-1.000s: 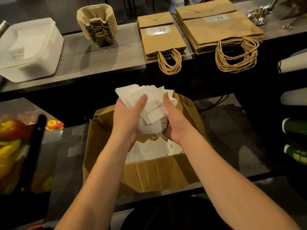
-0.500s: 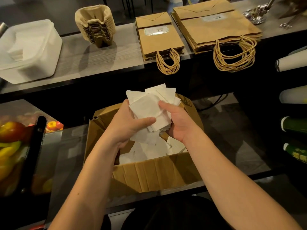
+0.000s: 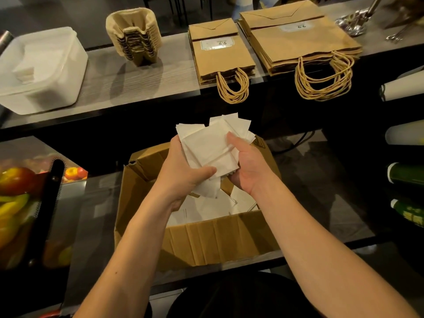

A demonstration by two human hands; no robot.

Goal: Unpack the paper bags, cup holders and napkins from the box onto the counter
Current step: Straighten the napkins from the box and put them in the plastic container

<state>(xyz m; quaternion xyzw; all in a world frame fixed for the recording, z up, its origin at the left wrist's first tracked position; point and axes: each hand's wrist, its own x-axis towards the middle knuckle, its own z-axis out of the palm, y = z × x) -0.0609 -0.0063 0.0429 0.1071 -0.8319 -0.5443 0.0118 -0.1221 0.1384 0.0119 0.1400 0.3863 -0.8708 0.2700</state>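
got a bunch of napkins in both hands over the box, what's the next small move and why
Probably carry the bunch up and left to the white tub on the counter. Both the left hand and right hand grip the napkins above the cardboard box, and the tub seems to hold a napkin stack already.

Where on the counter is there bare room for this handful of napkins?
Bare counter lies between the cup holders and the small bags, and in front of the cup holders beside the white tub. The right end is crowded: large bags and metal utensils.
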